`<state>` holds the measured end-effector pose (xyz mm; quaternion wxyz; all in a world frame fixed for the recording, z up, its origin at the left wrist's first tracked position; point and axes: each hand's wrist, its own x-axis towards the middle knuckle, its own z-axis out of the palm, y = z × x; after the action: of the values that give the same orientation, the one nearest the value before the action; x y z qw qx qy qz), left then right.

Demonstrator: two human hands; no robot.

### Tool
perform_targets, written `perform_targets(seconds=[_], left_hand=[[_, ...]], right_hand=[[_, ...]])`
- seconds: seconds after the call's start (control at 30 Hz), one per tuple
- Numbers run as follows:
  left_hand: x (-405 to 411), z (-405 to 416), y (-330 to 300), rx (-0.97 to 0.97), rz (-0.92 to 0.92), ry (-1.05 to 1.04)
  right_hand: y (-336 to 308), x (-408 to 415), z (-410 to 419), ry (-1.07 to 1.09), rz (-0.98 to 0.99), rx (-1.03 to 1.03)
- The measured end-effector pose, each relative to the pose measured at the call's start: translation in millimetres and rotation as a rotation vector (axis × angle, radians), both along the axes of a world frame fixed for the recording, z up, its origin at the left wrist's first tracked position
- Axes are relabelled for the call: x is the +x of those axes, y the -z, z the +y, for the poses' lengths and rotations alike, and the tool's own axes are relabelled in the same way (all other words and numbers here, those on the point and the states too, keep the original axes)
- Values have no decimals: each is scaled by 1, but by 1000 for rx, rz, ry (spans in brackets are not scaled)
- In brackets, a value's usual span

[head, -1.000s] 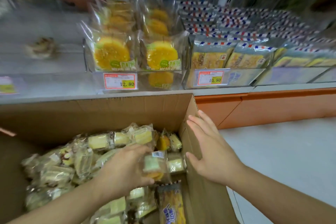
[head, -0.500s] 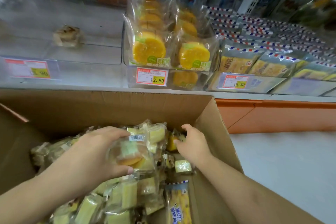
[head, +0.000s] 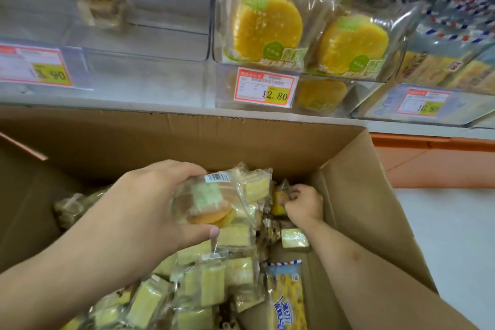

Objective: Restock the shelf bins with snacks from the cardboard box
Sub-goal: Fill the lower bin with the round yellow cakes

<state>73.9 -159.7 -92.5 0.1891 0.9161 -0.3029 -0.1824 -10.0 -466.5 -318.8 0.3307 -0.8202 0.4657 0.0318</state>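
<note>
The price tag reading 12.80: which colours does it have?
White price tag with red border, yellow price patch; head view.

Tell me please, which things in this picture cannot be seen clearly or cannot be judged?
- Head view: the right hand fingers are curled into the snack pile; what they grip is hidden by the hand itself.
- The wrapped cake in the left hand: its label is blurred.
- The leftmost price tag is cut off by the frame edge.
- The lone item in the near-empty bin is blurred; its type is unclear.
- The cardboard box bottom is covered by snacks.

Brown cardboard box (head: 203,139) holds pale yellow-green snacks (head: 214,276) (clear-wrapped); shelf cakes (head: 267,27) orange-yellow, price tags (head: 266,91) red-and-yellow.
</note>
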Motion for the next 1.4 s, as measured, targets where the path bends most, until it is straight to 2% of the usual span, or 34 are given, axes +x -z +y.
perform_targets(seconds=[0.13,0.37,0.57,0.67,0.83,0.97,1.1,1.2,1.33,1.4], left_hand=[[-4,-4,-22,34,-73,-10],[-25,-8,-73,-84,-119,-24],[-47,9,-125,-267,-68,-134],[-50,22,-134,-377,7,-239],[-52,36,-140,-666,276,-395],[-46,26,-146,-914,667,-508],[-39,11,-142,-961,938,-563],[-39,4,-133,-959,984,-514],[-40,-2,-122,-886,887,-405],[-40,-6,-118,-873,848,-423]], right_hand=[[-45,-16,8,-22,-47,-64],[-180,-38,26,-274,-113,-76],[-313,-68,44,-307,-409,194],[-356,-87,59,-284,-595,329],[-379,-84,82,-204,-751,491],[-379,-72,84,-162,-813,606],[-373,-64,83,-118,-842,703],[-367,-59,84,-128,-855,674],[-364,-53,86,-147,-844,652],[-365,-51,88,-159,-835,658]])
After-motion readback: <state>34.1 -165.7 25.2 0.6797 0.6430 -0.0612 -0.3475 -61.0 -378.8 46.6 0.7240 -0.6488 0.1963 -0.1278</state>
